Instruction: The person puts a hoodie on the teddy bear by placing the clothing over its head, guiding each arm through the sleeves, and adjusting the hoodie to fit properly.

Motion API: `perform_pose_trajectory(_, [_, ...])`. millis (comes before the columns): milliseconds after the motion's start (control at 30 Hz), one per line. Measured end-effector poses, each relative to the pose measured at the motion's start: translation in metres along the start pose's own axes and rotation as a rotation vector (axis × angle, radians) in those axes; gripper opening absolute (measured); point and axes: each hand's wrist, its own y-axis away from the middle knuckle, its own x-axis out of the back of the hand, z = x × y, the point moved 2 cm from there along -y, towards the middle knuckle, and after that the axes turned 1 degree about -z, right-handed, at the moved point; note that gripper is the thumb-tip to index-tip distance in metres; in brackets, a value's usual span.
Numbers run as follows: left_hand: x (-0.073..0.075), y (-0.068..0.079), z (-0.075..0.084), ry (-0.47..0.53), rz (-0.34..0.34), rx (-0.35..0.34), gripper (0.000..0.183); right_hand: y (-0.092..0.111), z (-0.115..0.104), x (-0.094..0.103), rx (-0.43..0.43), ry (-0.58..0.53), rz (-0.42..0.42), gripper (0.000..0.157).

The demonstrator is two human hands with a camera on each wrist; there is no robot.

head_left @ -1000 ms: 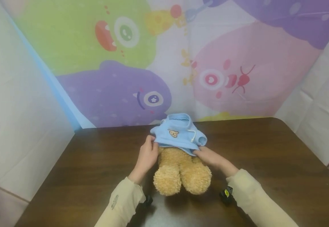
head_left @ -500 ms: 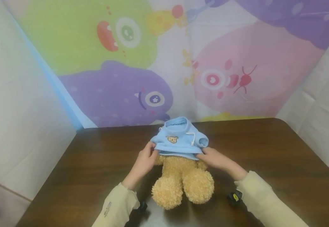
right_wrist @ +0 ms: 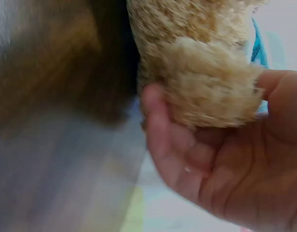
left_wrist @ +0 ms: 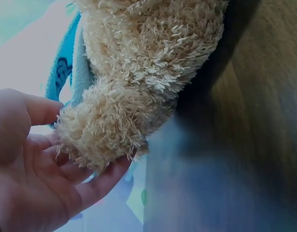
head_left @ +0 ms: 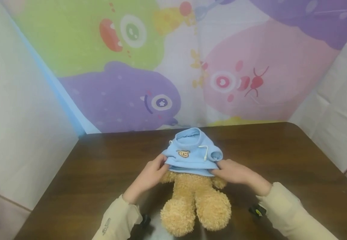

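While the plush toy (head_left: 185,190) points its feet nearward mid-table (head_left: 101,160), the left hand (head_left: 151,173) and right hand (head_left: 236,171) pinch the left and right hem of the blue hoodie (head_left: 195,156) covering its far end.

Blocked dead centre by the plush toy (head_left: 184,186) and the blue hoodie (head_left: 195,156), hemmed in by the left hand (head_left: 150,173) and right hand (head_left: 234,171)! Passable over the brown table (head_left: 290,156) to either side; walled off behind by the printed backdrop (head_left: 188,100).
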Motion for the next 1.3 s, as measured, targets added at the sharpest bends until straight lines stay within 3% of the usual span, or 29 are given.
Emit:
perform_pose_trajectory(67, [0.000,-0.001,0.001,-0.010,-0.006,-0.010,0.004,0.001,-0.003,0.003,-0.030,0.069,0.022,0.032])
perform_pose_trajectory(233, [0.002,-0.003,0.004,-0.025,-0.012,-0.006,0.013,0.001,-0.011,0.011,-0.084,0.210,0.144,0.044])
perform_pose_trajectory(400, [0.007,-0.009,0.011,-0.044,0.005,0.017,0.017,-0.002,-0.017,0.021,-0.063,0.249,0.312,0.044])
perform_pose_trajectory(567, [0.016,-0.019,0.020,-0.028,0.072,0.055,0.012,-0.006,-0.019,0.034,-0.007,0.202,0.574,0.032])
perform_pose_trajectory(667, [0.021,-0.026,0.027,0.042,0.125,0.081,0.012,-0.009,-0.020,0.041,0.072,0.170,0.737,0.034])
perform_pose_trajectory(733, [0.023,-0.031,0.032,0.110,0.155,0.091,0.014,-0.011,-0.022,0.045,0.135,0.163,0.795,0.029])
perform_pose_trajectory(833, [0.026,-0.040,0.039,0.219,0.190,0.092,0.023,-0.015,-0.025,0.049,0.194,0.176,0.804,0.020])
perform_pose_trajectory(1000, [0.031,-0.052,0.058,0.396,0.217,0.079,0.043,-0.023,-0.029,0.055,0.214,0.179,0.762,0.025])
perform_pose_trajectory(1167, [0.033,-0.064,0.064,0.437,0.277,0.056,0.032,-0.029,-0.028,0.063,0.202,0.130,0.765,0.023])
perform_pose_trajectory(1300, [0.035,-0.069,0.066,0.448,0.301,0.075,0.026,-0.037,-0.024,0.070,0.186,0.066,0.753,0.017])
